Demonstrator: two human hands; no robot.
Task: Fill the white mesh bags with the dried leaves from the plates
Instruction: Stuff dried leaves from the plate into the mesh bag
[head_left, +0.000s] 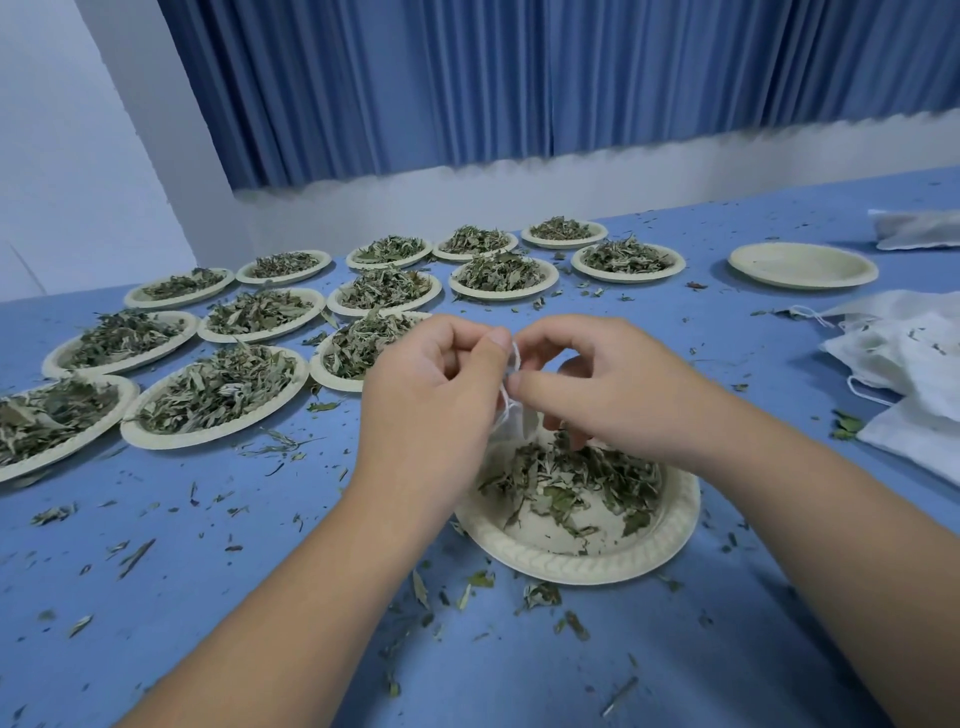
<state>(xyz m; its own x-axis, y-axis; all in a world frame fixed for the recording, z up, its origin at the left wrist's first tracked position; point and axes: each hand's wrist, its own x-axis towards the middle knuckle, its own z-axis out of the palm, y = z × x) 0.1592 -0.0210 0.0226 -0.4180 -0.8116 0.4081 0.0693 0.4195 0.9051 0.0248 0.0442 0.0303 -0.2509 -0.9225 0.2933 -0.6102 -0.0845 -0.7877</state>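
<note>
A cream paper plate (670, 530) lies in front of me, part filled with dried green leaves (576, 478). Above its far edge my left hand (436, 395) and my right hand (597, 384) meet, both pinching the white drawstring (514, 358) of a small white mesh bag (511, 423). The bag hangs between the hands and is mostly hidden by them. Several plates heaped with dried leaves (218, 389) cover the table to the left and behind. A pile of empty white mesh bags (914, 358) lies at the right.
An empty cream plate (802, 265) sits at the back right, with another white bag (919, 231) behind it. Loose leaf bits (135, 556) litter the blue table. A blue curtain (519, 78) and white wall stand behind the table.
</note>
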